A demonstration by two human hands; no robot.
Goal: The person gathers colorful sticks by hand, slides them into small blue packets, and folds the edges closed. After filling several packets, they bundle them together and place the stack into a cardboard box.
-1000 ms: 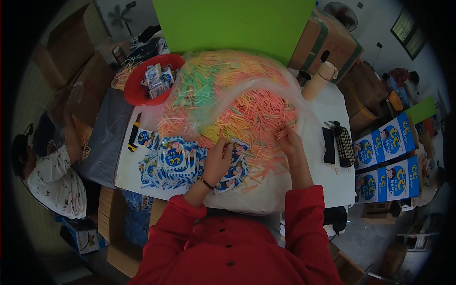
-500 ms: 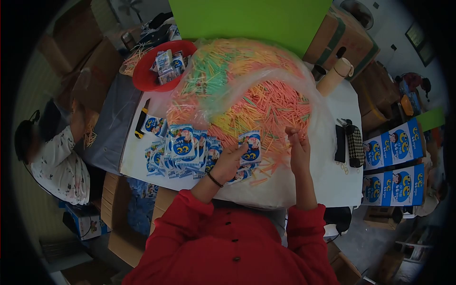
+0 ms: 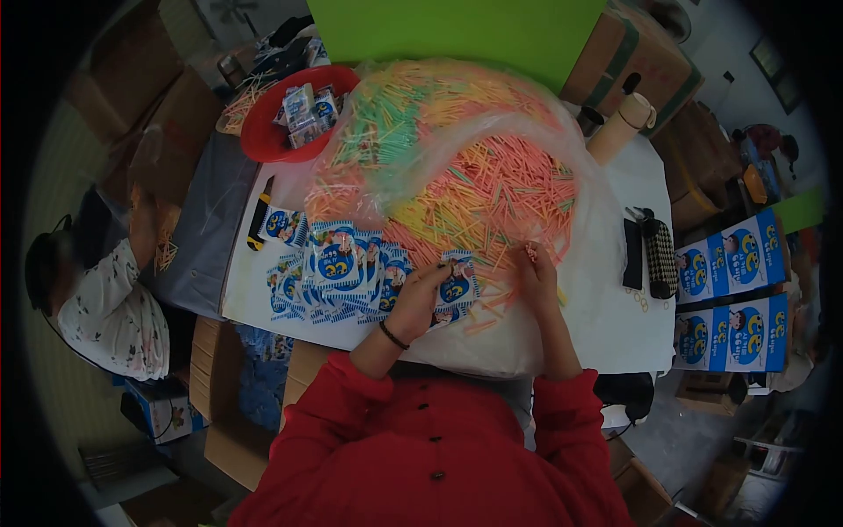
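Observation:
My left hand is closed on the edge of a small blue-and-white printed packet, held above the front of the table. Just to the right, my right hand has its fingers drawn together. Small pinkish ends show at its fingertips, like a bunch of thin coloured sticks. Directly beyond both hands lies a large clear plastic bag spread open, heaped with thin sticks in pink, yellow, orange and green. A few loose sticks lie between the hands. Left of my left hand is a pile of similar packets.
A red bowl of packets stands back left, near a yellow-black cutter knife. A beige bottle and a checked pouch are right. Printed boxes stand beyond the table's right edge. Another person sits left.
My right hand has come slightly left and down, nearer the packet, its fingers more closed. The packet in my left hand has tilted and dropped a little. The camera view has shifted slightly.

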